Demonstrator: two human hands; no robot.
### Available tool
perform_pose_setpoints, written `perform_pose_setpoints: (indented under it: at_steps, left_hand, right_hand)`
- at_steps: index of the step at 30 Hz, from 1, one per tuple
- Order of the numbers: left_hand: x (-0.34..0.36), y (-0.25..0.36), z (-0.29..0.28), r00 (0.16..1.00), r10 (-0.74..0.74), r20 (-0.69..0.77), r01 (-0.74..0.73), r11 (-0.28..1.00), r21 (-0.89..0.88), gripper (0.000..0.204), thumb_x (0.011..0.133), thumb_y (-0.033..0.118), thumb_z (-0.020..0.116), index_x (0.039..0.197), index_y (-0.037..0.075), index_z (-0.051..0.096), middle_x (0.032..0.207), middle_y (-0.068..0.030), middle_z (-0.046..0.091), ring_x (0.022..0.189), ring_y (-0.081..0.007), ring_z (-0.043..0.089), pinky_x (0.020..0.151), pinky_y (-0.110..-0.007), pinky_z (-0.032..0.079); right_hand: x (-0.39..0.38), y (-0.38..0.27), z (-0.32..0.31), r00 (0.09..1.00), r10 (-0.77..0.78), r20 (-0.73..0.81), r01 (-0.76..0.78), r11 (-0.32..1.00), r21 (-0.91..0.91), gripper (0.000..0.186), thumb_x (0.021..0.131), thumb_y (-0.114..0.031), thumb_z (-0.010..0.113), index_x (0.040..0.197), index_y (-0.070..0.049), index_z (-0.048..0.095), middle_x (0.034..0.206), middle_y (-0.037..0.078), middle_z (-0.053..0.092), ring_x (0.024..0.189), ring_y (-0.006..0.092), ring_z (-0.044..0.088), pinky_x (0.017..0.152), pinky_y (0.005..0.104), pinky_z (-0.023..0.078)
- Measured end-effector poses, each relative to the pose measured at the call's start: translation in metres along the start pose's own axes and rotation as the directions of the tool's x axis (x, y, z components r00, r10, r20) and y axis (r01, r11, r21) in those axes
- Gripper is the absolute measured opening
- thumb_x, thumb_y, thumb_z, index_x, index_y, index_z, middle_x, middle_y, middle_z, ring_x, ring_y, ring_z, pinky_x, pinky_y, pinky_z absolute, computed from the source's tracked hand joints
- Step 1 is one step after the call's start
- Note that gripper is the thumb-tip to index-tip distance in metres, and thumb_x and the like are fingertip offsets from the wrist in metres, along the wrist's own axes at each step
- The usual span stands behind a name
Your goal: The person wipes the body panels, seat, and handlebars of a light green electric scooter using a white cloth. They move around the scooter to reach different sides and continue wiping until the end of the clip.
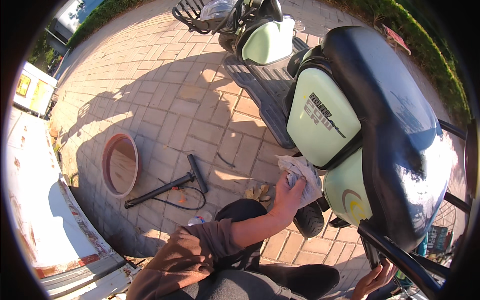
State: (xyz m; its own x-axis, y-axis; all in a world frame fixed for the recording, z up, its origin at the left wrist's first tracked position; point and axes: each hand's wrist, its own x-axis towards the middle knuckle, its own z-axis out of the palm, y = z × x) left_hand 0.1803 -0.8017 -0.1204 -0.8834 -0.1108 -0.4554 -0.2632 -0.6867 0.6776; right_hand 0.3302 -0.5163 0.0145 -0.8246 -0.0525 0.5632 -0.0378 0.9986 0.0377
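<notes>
My left hand is closed round a crumpled whitish cloth, its brown sleeve pushed up to the elbow. The cloth is against or very near the lower side of a pale green electric scooter, just above a black tyre. At the lower right, my right hand has its fingers curled at the black tubular rack behind the seat; part of its grip is hidden. The long black seat runs along the scooter's top.
On the brick paving at left stand a round reddish basin with water and a black hand pump with its hose. Dry leaves and a clear plastic bottle lie near my knee. A weathered white vehicle panel borders the left.
</notes>
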Motion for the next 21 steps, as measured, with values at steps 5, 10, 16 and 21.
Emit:
perform_pose_setpoints:
  at_steps: [5, 10, 16, 21]
  left_hand:
    - [0.024, 0.0, -0.015, 0.983, 0.104, -0.149, -0.059, 0.957, 0.283, 0.033, 0.096, 0.011, 0.062, 0.126, -0.002, 0.056, 0.112, -0.0107, 0.068, 0.102, -0.0189, 0.066, 0.09, -0.034, 0.053]
    - [0.054, 0.004, -0.026, 0.965, 0.169, -0.203, -0.06, 0.888, 0.455, 0.038, 0.093, 0.015, 0.064, 0.126, -0.003, 0.055, 0.111, -0.0204, 0.07, 0.106, -0.0333, 0.069, 0.091, -0.042, 0.052]
    - [0.047, 0.025, -0.033, 0.938, 0.175, -0.299, 0.116, 0.654, 0.747, 0.046, 0.091, 0.023, 0.068, 0.126, -0.004, 0.053, 0.112, -0.0326, 0.067, 0.109, -0.0496, 0.064, 0.09, -0.052, 0.049]
    - [0.01, 0.059, -0.038, 0.961, 0.073, -0.265, 0.146, 0.681, 0.718, 0.051, 0.092, 0.024, 0.068, 0.13, -0.007, 0.051, 0.112, -0.033, 0.067, 0.111, -0.05, 0.064, 0.092, -0.051, 0.049]
  right_hand:
    - [-0.017, 0.001, -0.022, 0.889, 0.312, 0.335, -0.308, 0.949, -0.067, 0.043, 0.108, -0.025, 0.044, 0.13, 0.008, 0.062, 0.136, 0.032, 0.058, 0.124, 0.0518, 0.051, 0.111, 0.0582, 0.034]
    - [-0.019, 0.001, -0.032, 0.86, 0.263, 0.436, -0.225, 0.965, -0.137, 0.045, 0.111, -0.024, 0.042, 0.14, 0.007, 0.055, 0.145, 0.032, 0.052, 0.136, 0.0521, 0.043, 0.118, 0.0571, 0.027]
    - [0.006, -0.018, -0.046, 0.703, 0.358, 0.615, -0.341, 0.928, -0.15, 0.052, 0.112, -0.03, 0.034, 0.146, 0.006, 0.049, 0.157, 0.033, 0.037, 0.147, 0.0517, 0.029, 0.123, 0.0566, 0.018]
    - [0.037, -0.031, -0.064, 0.706, 0.142, 0.694, -0.128, 0.989, -0.073, 0.05, 0.112, -0.027, 0.029, 0.146, 0.005, 0.048, 0.15, 0.028, 0.049, 0.142, 0.0462, 0.038, 0.122, 0.0549, 0.02]
